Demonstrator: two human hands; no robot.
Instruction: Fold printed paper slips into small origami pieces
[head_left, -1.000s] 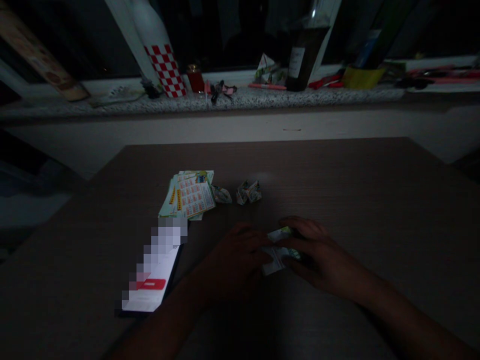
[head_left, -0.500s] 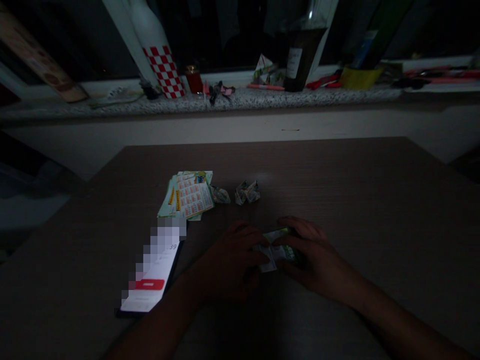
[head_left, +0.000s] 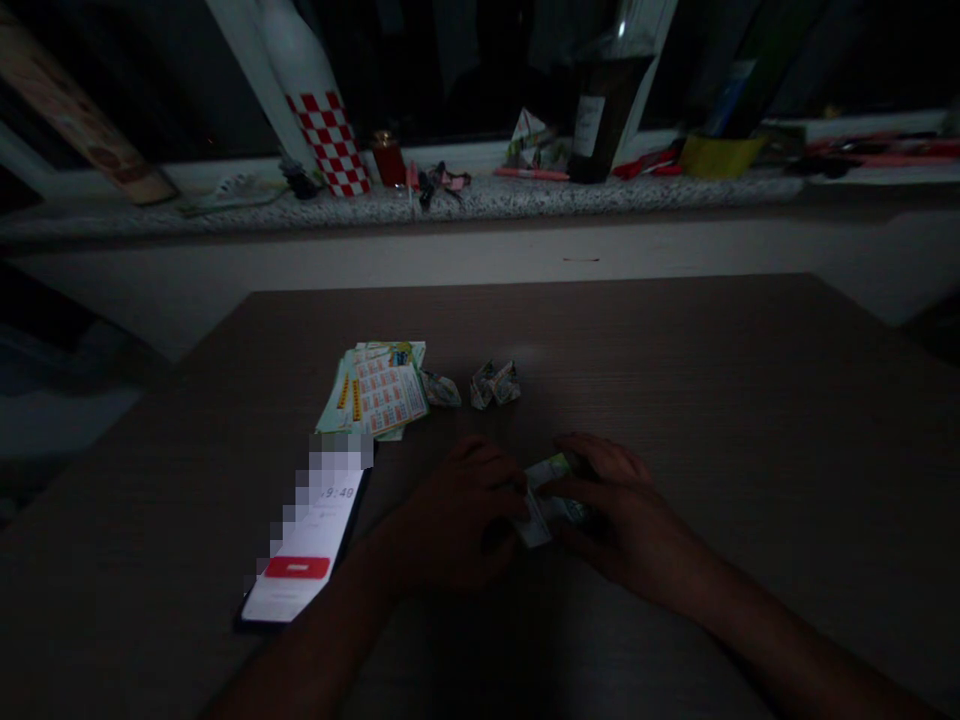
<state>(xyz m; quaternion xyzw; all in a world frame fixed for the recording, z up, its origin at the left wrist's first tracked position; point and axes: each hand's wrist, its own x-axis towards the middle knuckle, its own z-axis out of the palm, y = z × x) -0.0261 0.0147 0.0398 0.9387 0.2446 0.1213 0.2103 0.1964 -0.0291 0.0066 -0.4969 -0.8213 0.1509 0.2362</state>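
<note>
A small printed sheet of paper [head_left: 534,522], partly folded, lies on the table between my hands. My left hand [head_left: 469,515] has its curled fingers on the sheet's left edge. From the other side my right hand [head_left: 619,510] grips it, with the index finger reaching across its top and the thumb lower down. My fingers hide much of the paper, and the light is dim. Beyond them sit folded paper pieces [head_left: 495,385], with one more folded piece [head_left: 441,389] beside a stack of printed paper slips [head_left: 386,392].
A lit phone [head_left: 307,560] lies left of my left forearm on the wooden table [head_left: 660,350]. Along the stone window sill [head_left: 517,200] stand a red-and-white checkered bottle [head_left: 330,140], a dark bottle [head_left: 596,120], a yellow container [head_left: 720,155] and small clutter.
My left fingers have shifted slightly on the paper, and its near part has tilted a little. My right hand stays almost in place. The phone's displayed digits have changed.
</note>
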